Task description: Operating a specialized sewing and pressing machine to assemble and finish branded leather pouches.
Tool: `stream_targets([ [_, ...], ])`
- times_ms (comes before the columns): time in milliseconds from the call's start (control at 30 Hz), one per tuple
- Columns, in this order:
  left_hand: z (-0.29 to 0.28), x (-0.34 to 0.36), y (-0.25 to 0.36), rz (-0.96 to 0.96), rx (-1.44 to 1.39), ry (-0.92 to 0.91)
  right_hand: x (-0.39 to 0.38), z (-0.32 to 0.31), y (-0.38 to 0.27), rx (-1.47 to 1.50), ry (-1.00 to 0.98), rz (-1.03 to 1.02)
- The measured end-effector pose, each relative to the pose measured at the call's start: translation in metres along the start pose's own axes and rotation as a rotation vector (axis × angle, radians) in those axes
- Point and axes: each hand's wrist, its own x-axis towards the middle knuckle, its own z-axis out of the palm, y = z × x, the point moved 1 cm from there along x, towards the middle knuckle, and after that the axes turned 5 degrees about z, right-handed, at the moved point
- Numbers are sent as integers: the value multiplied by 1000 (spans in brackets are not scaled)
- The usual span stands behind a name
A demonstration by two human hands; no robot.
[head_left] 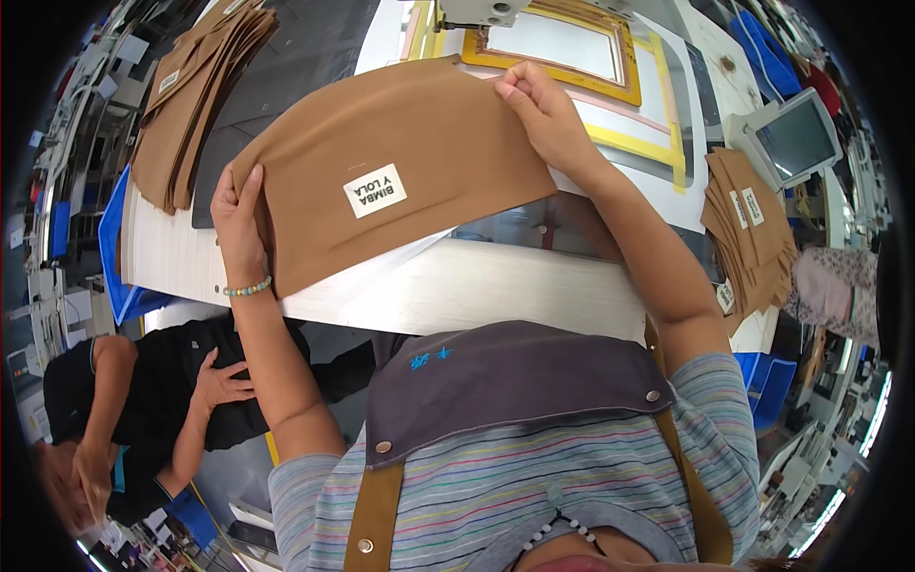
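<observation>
You hold a brown cloth taut between both hands over the pale table, below the yellow frame. Your left hand pinches its left edge, thumb on top; your right hand pinches its upper right edge between thumb and fingers. Whether the cloth touches the table cannot be told.

On the cloth sits a cream label with two lines of dark capitals, upside down from your side. At upper left, a stack of brown pieces shows a similar label, its print too small to read. At right, beside the screen, a second brown pile carries pale tags with dark print. Blue handwritten characters mark your dark apron. A person in black is at left.
</observation>
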Motion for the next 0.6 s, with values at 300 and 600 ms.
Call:
stream_targets([
  [300, -5, 3, -5, 22, -33, -21, 8, 1, 14, 31, 1, -80],
  [600, -7, 3, -4, -28, -119, -47, 6, 0, 8, 122, -58, -4],
])
